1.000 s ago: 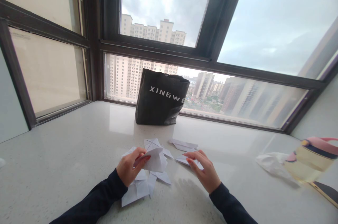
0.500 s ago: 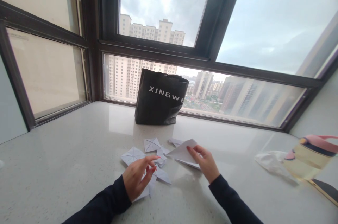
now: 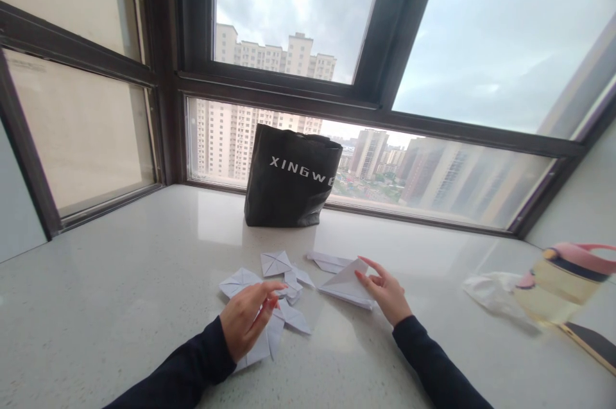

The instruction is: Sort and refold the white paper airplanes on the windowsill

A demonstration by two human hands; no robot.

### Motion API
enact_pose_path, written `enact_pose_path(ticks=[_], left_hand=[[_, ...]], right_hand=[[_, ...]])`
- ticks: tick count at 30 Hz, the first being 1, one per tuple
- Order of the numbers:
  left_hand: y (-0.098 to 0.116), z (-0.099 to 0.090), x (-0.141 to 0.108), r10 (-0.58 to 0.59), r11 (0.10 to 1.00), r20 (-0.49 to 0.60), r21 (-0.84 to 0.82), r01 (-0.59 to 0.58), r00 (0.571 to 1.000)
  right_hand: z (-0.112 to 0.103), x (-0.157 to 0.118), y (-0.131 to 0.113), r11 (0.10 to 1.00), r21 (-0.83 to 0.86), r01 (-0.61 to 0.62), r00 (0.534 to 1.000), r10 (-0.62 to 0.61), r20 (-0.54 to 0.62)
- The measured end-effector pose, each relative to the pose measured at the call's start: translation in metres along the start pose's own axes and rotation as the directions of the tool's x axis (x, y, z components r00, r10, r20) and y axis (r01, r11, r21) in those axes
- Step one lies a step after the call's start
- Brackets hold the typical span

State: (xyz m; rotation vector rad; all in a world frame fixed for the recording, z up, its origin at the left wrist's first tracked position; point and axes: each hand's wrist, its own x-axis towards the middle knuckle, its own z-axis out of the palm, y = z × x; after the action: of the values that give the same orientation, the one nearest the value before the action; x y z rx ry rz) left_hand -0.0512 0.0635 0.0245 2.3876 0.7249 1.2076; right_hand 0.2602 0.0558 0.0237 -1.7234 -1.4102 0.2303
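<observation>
Between the thumb and fingers of my right hand [image 3: 385, 290] is a folded white paper [image 3: 347, 280], held by its right edge. It is tilted up, low over the counter. My left hand [image 3: 250, 318] hovers above a cluster of folded papers, its fingers loosely bent and apart, with nothing seen in them. Around it lie a creased paper square [image 3: 276, 263], a larger creased paper [image 3: 238, 282] and a pointed folded piece [image 3: 294, 317], overlapping others. Behind the held paper rests a long folded strip [image 3: 330, 261]. My left hand hides part of the pile.
A black bag [image 3: 291, 181] with white letters stands upright by the window. To the right are a crumpled white tissue [image 3: 495, 296], a yellow bottle with a pink lid [image 3: 558, 287] and a dark flat object [image 3: 594, 345]. All rest on the speckled white counter [image 3: 120, 306].
My right hand has moved a little to the right with the folded paper, uncovering more of the strip behind it. My left hand has barely moved.
</observation>
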Motion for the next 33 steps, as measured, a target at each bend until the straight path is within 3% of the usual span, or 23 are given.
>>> enact_pose_path(ticks=[7,10,16,20,26,30,33], left_hand=[[0.0,0.0,0.0,0.002,1.0,0.007,0.013,-0.002,1.0],[0.0,0.0,0.0,0.015,1.0,-0.001,0.027,-0.015,1.0],[-0.003,0.002,0.001,0.046,0.996,-0.031,0.08,-0.043,0.998],[-0.011,0.0,0.002,0.017,0.991,-0.114,0.132,-0.002,0.993],[-0.022,-0.002,0.004,-0.118,0.971,-0.187,0.181,0.153,0.975],[-0.031,0.001,0.003,-0.153,0.949,-0.121,0.26,0.18,0.981],[-0.034,0.002,0.003,-0.174,0.94,-0.038,0.29,0.177,0.984]], right_hand=[[0.006,-0.004,0.001,0.973,-0.229,0.025,0.997,-0.04,-0.061],[0.006,-0.004,0.005,0.937,-0.345,0.057,0.998,-0.066,-0.013],[0.004,-0.004,0.007,0.807,-0.573,0.144,0.989,-0.125,0.073],[0.005,-0.006,0.003,0.692,-0.701,0.173,0.984,-0.147,0.097],[0.007,-0.007,0.004,0.667,-0.712,0.22,0.972,-0.207,0.106],[0.005,-0.007,0.004,0.691,-0.67,0.271,0.949,-0.31,0.065],[0.001,-0.008,-0.002,0.707,-0.645,0.289,0.902,-0.427,-0.065]])
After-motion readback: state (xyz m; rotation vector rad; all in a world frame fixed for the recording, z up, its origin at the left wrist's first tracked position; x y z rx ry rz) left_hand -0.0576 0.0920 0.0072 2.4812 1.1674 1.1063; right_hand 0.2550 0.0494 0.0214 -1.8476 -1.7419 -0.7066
